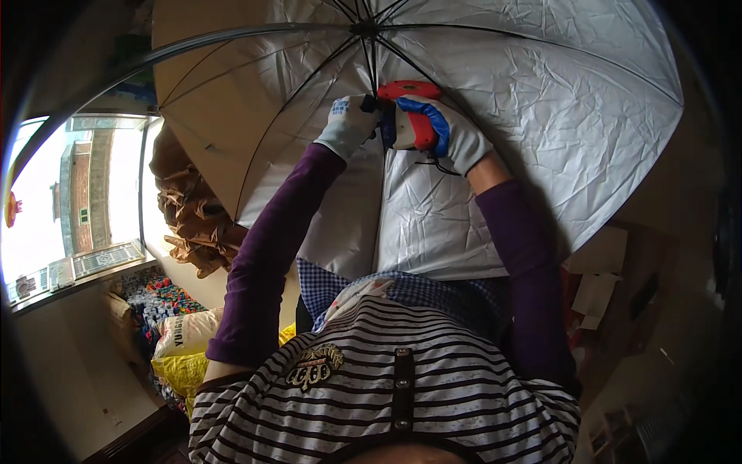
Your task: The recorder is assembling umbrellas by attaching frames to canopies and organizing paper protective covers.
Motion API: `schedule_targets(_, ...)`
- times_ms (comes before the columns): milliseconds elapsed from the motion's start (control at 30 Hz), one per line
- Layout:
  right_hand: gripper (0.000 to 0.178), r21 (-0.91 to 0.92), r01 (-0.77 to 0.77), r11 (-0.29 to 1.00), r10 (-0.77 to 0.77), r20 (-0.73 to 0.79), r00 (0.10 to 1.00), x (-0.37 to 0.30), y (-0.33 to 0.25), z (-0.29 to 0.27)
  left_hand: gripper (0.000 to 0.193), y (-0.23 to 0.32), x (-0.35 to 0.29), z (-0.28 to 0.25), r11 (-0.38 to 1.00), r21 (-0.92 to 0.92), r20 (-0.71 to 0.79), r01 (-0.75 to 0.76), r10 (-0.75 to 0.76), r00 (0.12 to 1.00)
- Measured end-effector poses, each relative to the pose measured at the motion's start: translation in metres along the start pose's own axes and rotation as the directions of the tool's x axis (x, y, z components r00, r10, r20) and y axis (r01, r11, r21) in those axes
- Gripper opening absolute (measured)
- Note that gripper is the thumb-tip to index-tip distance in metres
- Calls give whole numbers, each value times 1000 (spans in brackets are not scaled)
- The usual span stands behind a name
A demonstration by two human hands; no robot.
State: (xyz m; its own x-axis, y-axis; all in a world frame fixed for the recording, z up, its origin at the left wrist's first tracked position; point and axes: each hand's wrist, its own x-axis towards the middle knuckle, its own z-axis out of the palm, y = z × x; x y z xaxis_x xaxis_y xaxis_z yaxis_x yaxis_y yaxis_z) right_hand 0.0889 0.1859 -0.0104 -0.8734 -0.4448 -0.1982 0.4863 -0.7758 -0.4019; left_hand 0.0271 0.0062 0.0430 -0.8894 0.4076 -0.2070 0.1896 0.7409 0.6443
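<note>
A large umbrella canopy (456, 201) with a silvery, creased inner side spreads open in front of me. Its black ribs meet at a hub (365, 29) at the top of the view. Below that hub, my left hand (349, 127), in a white work glove, is closed around a black part (371, 103) by the thin rods. My right hand (456, 138), in a white and blue glove, grips a red and pale-grey handheld tool (423, 131) with a dark cord loop hanging from it. The tool's front end is against the black part, beside my left fingers; the exact contact is hidden.
At the left is a bright window (85, 185), with crumpled brown fabric (193, 205) beside it. Below lie a white and yellow sack (185, 336) and a colourful heap (166, 298). Cardboard boxes (599, 267) stand at the right, under the canopy's edge.
</note>
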Motion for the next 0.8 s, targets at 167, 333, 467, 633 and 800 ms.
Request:
schedule_targets(167,32,-116,28,993,-47,-165,985,-10,-2,23,17,1,-1,-4,999,11,12,30,-31,999)
schedule_targets(333,33,-101,-112,989,83,-256,963,3,0,12,19,-1,1,-3,1000,-8,19,14,-14,1000)
schedule_targets(467,35,-97,-87,992,81,-59,995,5,-2,-18,19,-13,7,13,996,52,-90,-76,81,993)
schedule_targets(633,37,-192,280,941,-299,-82,951,-16,10,9,27,-24,15,0,984,135,-173,-115,138,975)
schedule_targets(800,37,0,75,997,-75,-99,992,-48,21,51,27,-2,13,-59,784,616,-164,-78,225,960)
